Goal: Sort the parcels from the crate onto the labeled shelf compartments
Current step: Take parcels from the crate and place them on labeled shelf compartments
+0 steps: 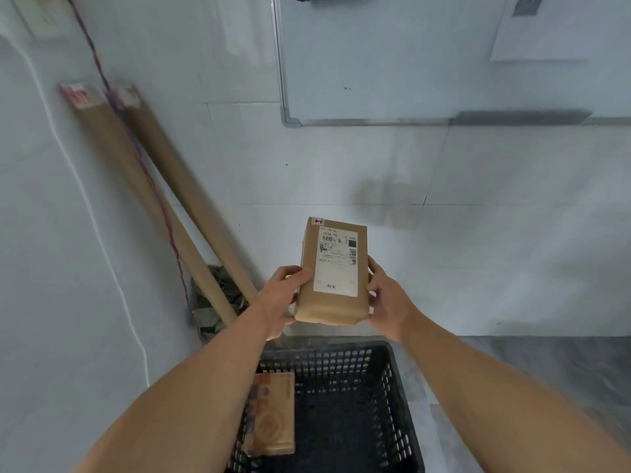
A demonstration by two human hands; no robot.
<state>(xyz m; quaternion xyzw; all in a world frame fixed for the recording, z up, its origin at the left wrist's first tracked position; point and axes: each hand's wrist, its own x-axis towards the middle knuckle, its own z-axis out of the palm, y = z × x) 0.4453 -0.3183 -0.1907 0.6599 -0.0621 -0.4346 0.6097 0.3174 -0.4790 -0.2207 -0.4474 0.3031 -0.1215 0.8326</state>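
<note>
Both hands, left (pixel 278 298) and right (pixel 387 298), grip a labelled parcel (pixel 333 273) at twelve o'clock above the crate (pixel 392 397).

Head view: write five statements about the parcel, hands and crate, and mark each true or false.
1. Both the left hand and the right hand grip the parcel. True.
2. The parcel's label faces the camera. True.
3. The crate is empty. False: a box lies in it, at its left side.
4. The parcel rests on a shelf. False: it is held up above the crate.
5. Two tubes lean on the wall. True.
</note>
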